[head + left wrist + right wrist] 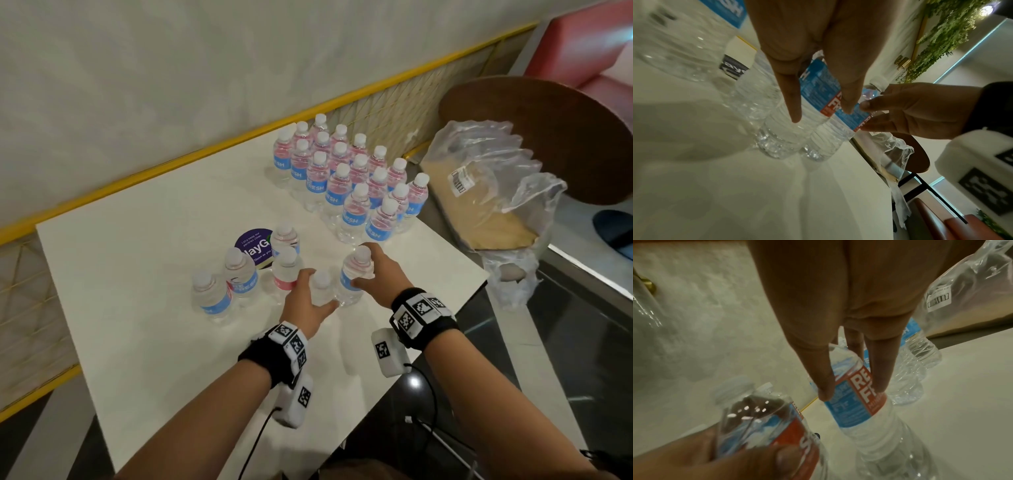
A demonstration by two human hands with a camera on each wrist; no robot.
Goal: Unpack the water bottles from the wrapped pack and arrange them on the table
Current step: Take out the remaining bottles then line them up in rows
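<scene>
Two small water bottles with blue and red labels stand side by side near the front of the white table (pixel 144 308). My left hand (pixel 313 291) grips the left bottle (pixel 322 282) around its body; its fingers (pixel 793 104) lie over the label (pixel 818 84). My right hand (pixel 373 267) grips the right bottle (pixel 352 274) near its shoulder, with fingers (pixel 879 369) on the label (pixel 857 395). Both bottle bases touch the tabletop. Several more loose bottles (pixel 239 274) stand just left of my hands.
A tight block of several bottles (pixel 349 178) stands at the table's back right. The empty plastic wrap with its cardboard tray (pixel 479 192) lies off the table's right edge, next to a round wooden tabletop (pixel 548 130). A purple sticker (pixel 253 245) marks the table.
</scene>
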